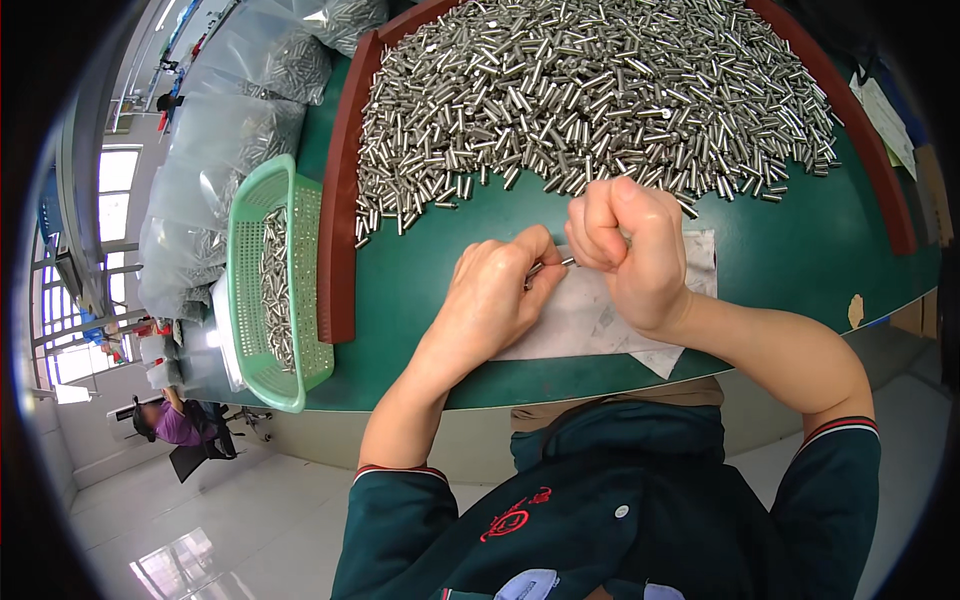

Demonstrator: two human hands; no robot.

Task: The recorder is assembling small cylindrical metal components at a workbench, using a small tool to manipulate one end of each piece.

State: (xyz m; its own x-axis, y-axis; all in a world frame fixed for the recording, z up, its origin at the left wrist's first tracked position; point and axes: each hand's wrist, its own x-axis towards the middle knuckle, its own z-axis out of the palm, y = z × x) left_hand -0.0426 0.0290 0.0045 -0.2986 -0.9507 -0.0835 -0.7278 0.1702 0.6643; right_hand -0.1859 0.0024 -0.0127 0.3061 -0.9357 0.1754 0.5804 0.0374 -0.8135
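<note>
I am holding a small metal pin between the fingertips of my left hand, and my right hand is clenching into a fist just beside it, pinching the pin's other end. Both hands are hovering over a pale sheet of paper lying near the front edge of the green counter, where a band of bare surface is leaving me room to move. Beyond my hands, a large heap of identical pins is spreading across the counter, well apart from the near edge. A raised brown border is running along the counter's left side. Just outside it, a green mesh basket is holding more pins. Clear plastic bags of parts are piling up behind the basket. Far left, another person is sitting on the pale, shiny floor.
</note>
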